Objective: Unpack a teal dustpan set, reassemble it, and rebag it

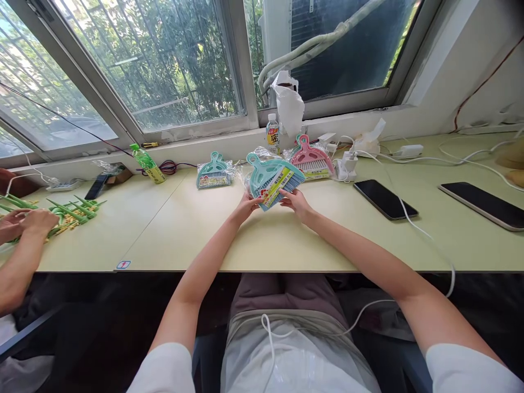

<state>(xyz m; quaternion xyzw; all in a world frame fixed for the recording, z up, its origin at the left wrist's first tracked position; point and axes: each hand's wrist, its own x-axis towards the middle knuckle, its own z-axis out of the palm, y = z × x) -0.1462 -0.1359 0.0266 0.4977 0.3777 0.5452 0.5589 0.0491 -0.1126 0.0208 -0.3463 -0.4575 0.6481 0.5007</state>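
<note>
Both my hands hold a teal mini dustpan-and-brush set (271, 179) in a clear wrapper, tilted up off the pale green table (262, 240). My left hand (246, 208) grips its lower left edge. My right hand (295, 201) grips its lower right edge. A second teal set (213, 172) lies behind to the left. A pink set (311, 160) lies behind to the right.
A small bottle (272, 134) and a white plastic bag (289, 106) stand by the window. Two dark phones (385, 199) (483, 204) with white cables lie at right. Another person's hands (24, 224) work on green sticks (71, 210) at far left, near a green bottle (147, 162).
</note>
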